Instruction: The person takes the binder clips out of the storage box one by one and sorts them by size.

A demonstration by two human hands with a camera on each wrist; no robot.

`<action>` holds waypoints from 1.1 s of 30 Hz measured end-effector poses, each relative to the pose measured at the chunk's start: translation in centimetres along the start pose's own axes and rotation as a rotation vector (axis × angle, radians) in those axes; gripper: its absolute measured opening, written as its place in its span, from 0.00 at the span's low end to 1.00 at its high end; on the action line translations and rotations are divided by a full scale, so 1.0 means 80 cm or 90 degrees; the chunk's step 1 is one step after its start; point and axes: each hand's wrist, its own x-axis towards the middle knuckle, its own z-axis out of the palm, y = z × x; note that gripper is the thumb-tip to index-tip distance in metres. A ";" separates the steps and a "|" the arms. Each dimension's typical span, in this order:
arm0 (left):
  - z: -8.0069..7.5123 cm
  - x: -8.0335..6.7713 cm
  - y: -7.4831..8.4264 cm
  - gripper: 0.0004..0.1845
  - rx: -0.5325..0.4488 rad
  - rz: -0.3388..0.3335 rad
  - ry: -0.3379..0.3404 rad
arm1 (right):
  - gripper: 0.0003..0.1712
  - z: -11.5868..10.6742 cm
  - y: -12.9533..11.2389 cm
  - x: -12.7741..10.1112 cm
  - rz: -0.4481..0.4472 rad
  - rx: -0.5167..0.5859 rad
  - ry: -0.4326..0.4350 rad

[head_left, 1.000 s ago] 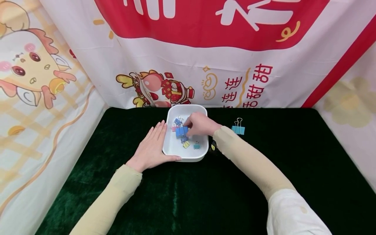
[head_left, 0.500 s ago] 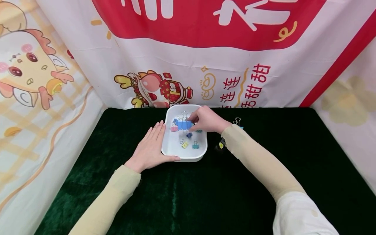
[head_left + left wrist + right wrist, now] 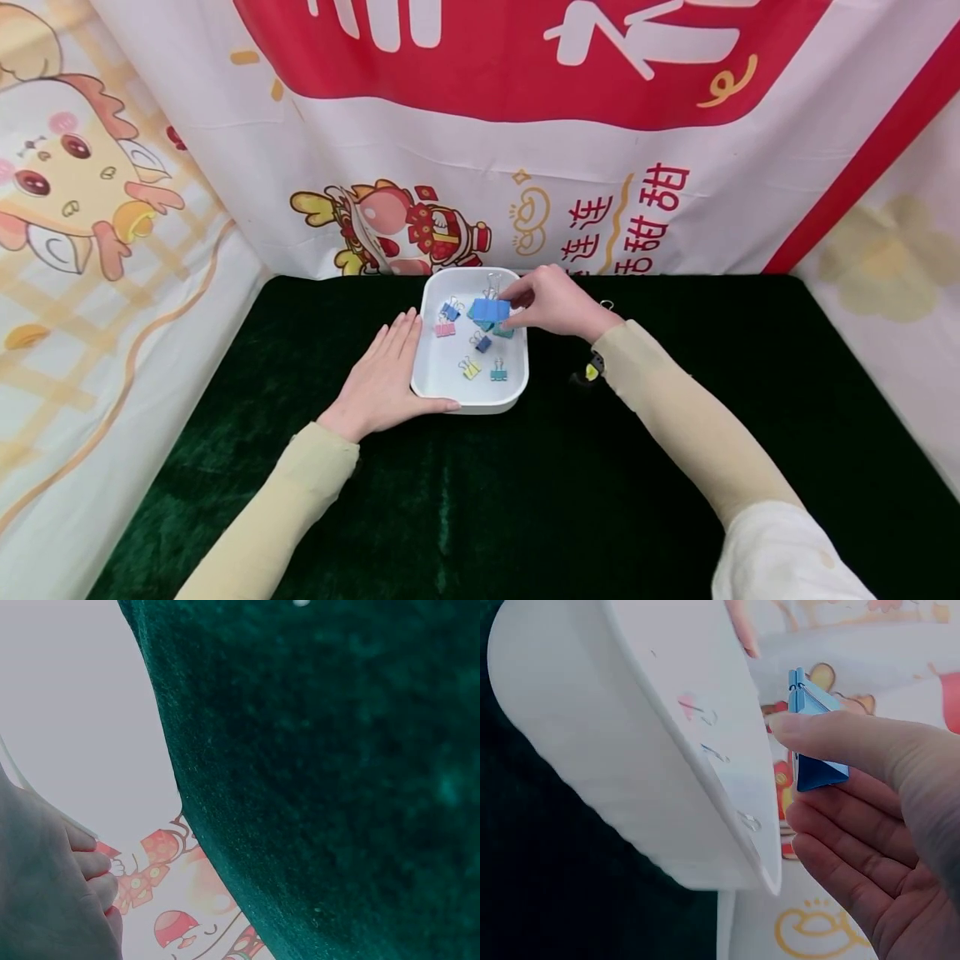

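A large blue binder clip (image 3: pixel 491 311) is pinched between the thumb and fingers of my right hand (image 3: pixel 558 304), above the far right part of a white plastic box (image 3: pixel 442 379). The right wrist view shows the same blue clip (image 3: pixel 817 742) held by its sides, beside the box rim. My left hand (image 3: pixel 382 379) rests against the box's left side, fingers straight and thumb along the near edge. Inside the box lie smaller binder clips: a blue one (image 3: pixel 451 311), a pink one (image 3: pixel 445 330), a dark blue one (image 3: pixel 482 342), a yellow one (image 3: pixel 470 367) and a teal one (image 3: pixel 498 372). Teal clips under the held one are partly hidden.
A dark green velvet cloth (image 3: pixel 450 500) covers the table. Behind it hangs a printed fabric backdrop (image 3: pixel 420 150). Right of the box, wire handles (image 3: pixel 607 305) of another clip show behind my right wrist, its body hidden.
My right hand has moved the large blue clip rightward from the box's left part. The small clips it covered now lie apart in view. The left hand has stayed in place.
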 end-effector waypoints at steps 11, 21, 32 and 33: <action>0.001 0.000 -0.001 0.72 0.001 0.000 0.002 | 0.21 -0.039 0.025 -0.044 0.038 0.055 0.122; 0.002 0.000 -0.001 0.73 0.006 0.011 0.010 | 0.24 -0.074 0.056 -0.089 0.048 0.069 0.191; 0.000 0.002 0.000 0.73 0.013 0.017 0.009 | 0.29 -0.099 0.083 -0.133 0.155 0.064 0.202; 0.000 0.002 0.000 0.73 0.014 0.018 0.010 | 0.30 -0.100 0.086 -0.137 0.157 0.061 0.207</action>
